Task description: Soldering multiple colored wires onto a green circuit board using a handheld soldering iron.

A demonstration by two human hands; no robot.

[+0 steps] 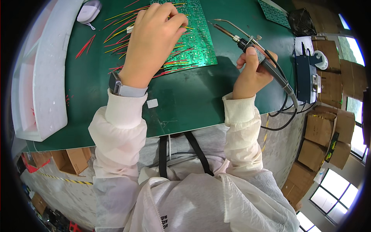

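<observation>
My left hand (154, 44) is over a green circuit board panel (206, 52), its fingers curled down and pressed together. What they pinch is hidden beneath them; a yellow wire end shows beside the fingertips. Red, yellow and black wires (118, 34) stick out past the panel's left edge, and more lie across its near part. My right hand (253, 75) is wrapped round the grip of a soldering iron (266, 62) with a thin curved metal feed tube (234, 25) along it. The iron's tip points up and left, to the right of the panel and apart from it.
Loose red wires (85, 46) and a pale lilac case (89, 11) lie on the green table (185, 104). A white foam tray (50, 77) borders the left side. At right stand a dark box-shaped unit (305, 79), a black fan (301, 22), cables and another board (274, 13).
</observation>
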